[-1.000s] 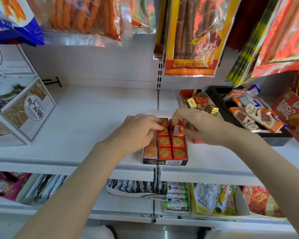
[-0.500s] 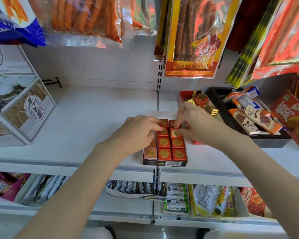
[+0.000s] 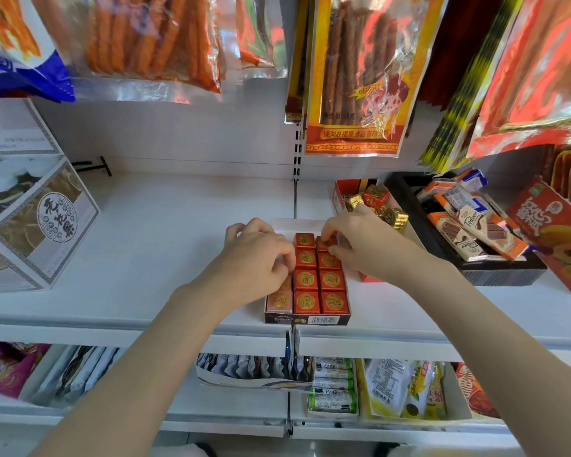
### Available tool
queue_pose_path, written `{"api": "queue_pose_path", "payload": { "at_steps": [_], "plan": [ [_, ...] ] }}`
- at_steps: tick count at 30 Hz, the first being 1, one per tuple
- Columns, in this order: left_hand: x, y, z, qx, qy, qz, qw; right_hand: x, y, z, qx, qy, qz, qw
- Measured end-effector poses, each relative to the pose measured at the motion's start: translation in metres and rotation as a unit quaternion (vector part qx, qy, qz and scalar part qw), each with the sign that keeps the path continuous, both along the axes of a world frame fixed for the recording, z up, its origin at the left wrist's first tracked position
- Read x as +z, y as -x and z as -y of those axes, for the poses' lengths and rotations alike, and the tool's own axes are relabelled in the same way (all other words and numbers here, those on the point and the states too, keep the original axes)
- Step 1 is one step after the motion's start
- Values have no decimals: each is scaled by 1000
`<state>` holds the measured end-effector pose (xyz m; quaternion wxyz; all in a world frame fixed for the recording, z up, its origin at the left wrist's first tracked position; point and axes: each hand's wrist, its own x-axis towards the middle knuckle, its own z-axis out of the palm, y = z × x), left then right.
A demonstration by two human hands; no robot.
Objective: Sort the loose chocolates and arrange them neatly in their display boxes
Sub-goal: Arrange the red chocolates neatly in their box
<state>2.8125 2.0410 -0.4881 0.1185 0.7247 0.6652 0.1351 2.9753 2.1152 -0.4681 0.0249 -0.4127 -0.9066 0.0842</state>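
A dark display box (image 3: 307, 319) stands at the front edge of the white shelf, filled with rows of red square chocolates (image 3: 330, 280) with gold seals; its left column holds pink ones (image 3: 279, 301). My left hand (image 3: 257, 258) lies with curled fingers over the box's left column, hiding most of it. My right hand (image 3: 363, 245) pinches a red chocolate (image 3: 325, 243) at the far right corner of the box. Behind it a red box (image 3: 346, 188) holds loose gold and red foil chocolates (image 3: 376, 196).
A black tray (image 3: 495, 270) of orange chocolate bars sits at the right, with a red carton (image 3: 554, 232) beside it. Grey-white cartons (image 3: 37, 225) stand at the left. Snack bags hang overhead. The shelf (image 3: 178, 232) between is bare white. Lower shelves hold packets.
My right hand has pushed the red chocolate down into the far right corner of the box. My left hand has stayed over the left column.
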Motion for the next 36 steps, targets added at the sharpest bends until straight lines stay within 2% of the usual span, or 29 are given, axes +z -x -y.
{"api": "queue_pose_path", "payload": {
  "at_steps": [5, 9, 11, 15, 22, 26, 30, 32, 36],
  "plan": [
    [0, 1, 0, -8, 7, -10, 1000, 1, -2, -1, -14, 36, -21, 999],
    [7, -1, -1, 42, -32, -3, 999, 1, 0, -1, -43, 42, -53, 997],
    [9, -6, -1, 50, -14, 7, 999, -1, 2, 0, -36, 49, -37, 997],
    [0, -8, -6, 11, 8, -24, 1000, -3, 2, -2, -16, 35, 2, 999],
    [-3, -3, -9, 3, 5, 0, 1000, -2, -1, -3, -11, 49, 6, 999],
    [4, -2, -6, -1, -13, 2, 1000, 3, -4, -5, 2, 33, -22, 999],
    [18, 4, 8, 8, -32, 43, 999, 9, -16, 0, 18, 12, -70, 997],
    [20, 8, 23, 25, 8, 74, 997, 15, -25, 13, 37, 12, -75, 996],
    [14, 4, 59, 41, 151, 108, 982, 26, -37, 49, 31, 48, -83, 995]
  ]
}}
